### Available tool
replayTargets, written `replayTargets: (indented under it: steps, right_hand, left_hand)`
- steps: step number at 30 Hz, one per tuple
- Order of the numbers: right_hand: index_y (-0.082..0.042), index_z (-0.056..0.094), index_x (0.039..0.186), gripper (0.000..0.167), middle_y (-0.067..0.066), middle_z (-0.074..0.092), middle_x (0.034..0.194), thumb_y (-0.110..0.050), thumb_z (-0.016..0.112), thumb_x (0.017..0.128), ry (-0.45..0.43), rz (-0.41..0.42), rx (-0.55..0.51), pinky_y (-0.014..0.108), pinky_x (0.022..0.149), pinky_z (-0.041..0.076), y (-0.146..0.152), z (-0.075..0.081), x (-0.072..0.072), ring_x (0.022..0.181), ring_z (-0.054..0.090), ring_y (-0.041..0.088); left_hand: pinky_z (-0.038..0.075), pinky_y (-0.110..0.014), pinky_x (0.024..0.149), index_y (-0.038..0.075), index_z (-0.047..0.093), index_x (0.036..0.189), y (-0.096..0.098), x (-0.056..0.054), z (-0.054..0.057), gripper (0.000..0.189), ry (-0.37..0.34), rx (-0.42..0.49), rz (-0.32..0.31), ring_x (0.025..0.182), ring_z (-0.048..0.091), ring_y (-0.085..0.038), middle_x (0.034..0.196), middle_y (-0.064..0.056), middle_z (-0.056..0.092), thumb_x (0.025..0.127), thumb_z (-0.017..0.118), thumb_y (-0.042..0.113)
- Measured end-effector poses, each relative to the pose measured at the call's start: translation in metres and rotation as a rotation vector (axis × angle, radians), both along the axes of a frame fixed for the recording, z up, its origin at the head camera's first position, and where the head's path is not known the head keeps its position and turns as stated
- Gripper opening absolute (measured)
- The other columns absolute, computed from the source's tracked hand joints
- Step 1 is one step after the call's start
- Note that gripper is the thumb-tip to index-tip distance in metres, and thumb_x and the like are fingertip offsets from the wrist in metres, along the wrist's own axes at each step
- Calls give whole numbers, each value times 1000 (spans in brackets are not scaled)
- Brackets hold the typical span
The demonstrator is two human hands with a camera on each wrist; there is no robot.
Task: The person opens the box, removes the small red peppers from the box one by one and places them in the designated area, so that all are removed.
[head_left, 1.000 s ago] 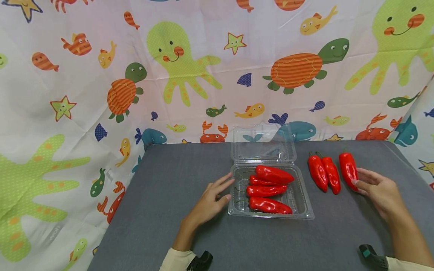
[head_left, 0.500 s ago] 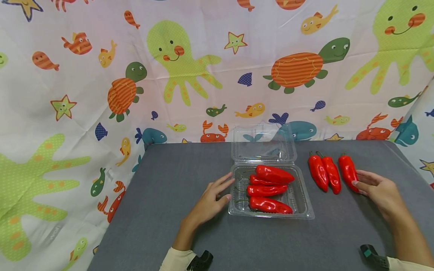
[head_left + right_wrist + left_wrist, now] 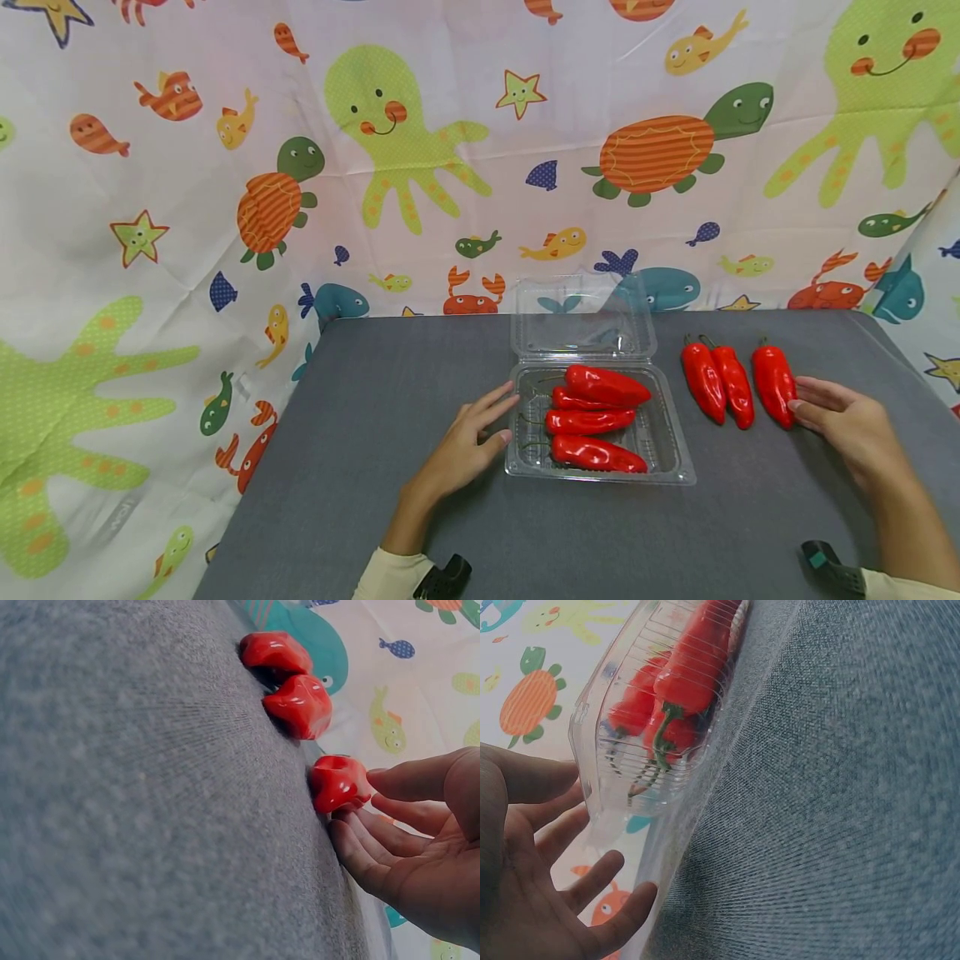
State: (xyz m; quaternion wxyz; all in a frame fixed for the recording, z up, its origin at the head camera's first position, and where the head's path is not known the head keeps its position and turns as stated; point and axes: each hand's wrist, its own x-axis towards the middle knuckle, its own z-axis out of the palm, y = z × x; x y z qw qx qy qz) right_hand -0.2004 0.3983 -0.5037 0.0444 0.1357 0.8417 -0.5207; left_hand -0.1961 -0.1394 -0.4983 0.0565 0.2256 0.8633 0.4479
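Four fingers and thumb spread, my left hand [image 3: 467, 446] has its fingertips at the left rim of a clear plastic clamshell box [image 3: 671, 454]. Several red peppers [image 3: 598, 455] lie inside with their stems pointing left. My right hand [image 3: 851, 425] is beside the rightmost pepper [image 3: 772, 385] on the cloth, fingers loosely extended. In the right wrist view, the thumb tip meets this pepper's [image 3: 341, 784] edge and the other fingers lie along its lower side. Two more red peppers [image 3: 703, 385] rest side by side between that one and the box.
The box's clear lid [image 3: 583, 325] stands raised at the back. A grey cloth [image 3: 360, 433] covers the table. Behind it hangs a white curtain [image 3: 450, 50] printed with sea animals. Dark wrist cameras [image 3: 444, 577] sit at both sleeves.
My right hand has shifted slightly right, and the rightmost pepper has moved a little right and toward me, widening its gap from the pair. My left hand and the box keep their places.
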Motion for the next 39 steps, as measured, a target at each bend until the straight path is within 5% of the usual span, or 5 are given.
replayTargets:
  steps: [6, 9, 13, 34, 39]
  right_hand:
    - [10, 38, 157, 71, -31, 57, 99, -32, 65, 106, 34, -75, 44, 14, 67, 56, -3, -1, -2, 77, 57, -19]
    - [9, 39, 157, 67, -1, 69, 112, -29, 63, 107, 57, -97, 94, 13, 67, 55, -6, 1, -1, 78, 55, -19]
    - [4, 40, 158, 65, 34, 52, 143, -31, 61, 108, 68, -123, 149, 10, 66, 52, -10, 7, 2, 83, 49, -16]
    - [-16, 48, 161, 62, 14, 57, 147, -36, 65, 105, 250, -97, 167, 4, 72, 46, -52, 45, 9, 105, 48, -9]
    - [-20, 50, 160, 59, -3, 60, 140, -35, 66, 105, 272, -49, 162, 7, 74, 46, -63, 54, 11, 113, 46, -2]
  left_hand:
    - [50, -56, 107, 16, 50, 160, -1, 0, 1, 57, 5, 2, -2, 138, 44, -25, 173, 7, 34, 104, 61, 18]
    - [49, -56, 108, 18, 50, 160, -1, 0, 2, 57, -9, 1, 1, 139, 43, -24, 173, 10, 33, 104, 61, 19]
    - [48, -54, 110, 20, 50, 160, -1, 0, 1, 57, -21, -2, 6, 140, 42, -21, 172, 14, 32, 104, 62, 19]
    - [48, -54, 109, 19, 50, 160, 0, 1, 1, 57, -21, 3, 9, 141, 42, -22, 172, 13, 33, 104, 62, 18]
    - [49, -55, 108, 17, 50, 160, 0, 0, 0, 57, -7, 4, 3, 141, 43, -24, 172, 10, 34, 104, 62, 18]
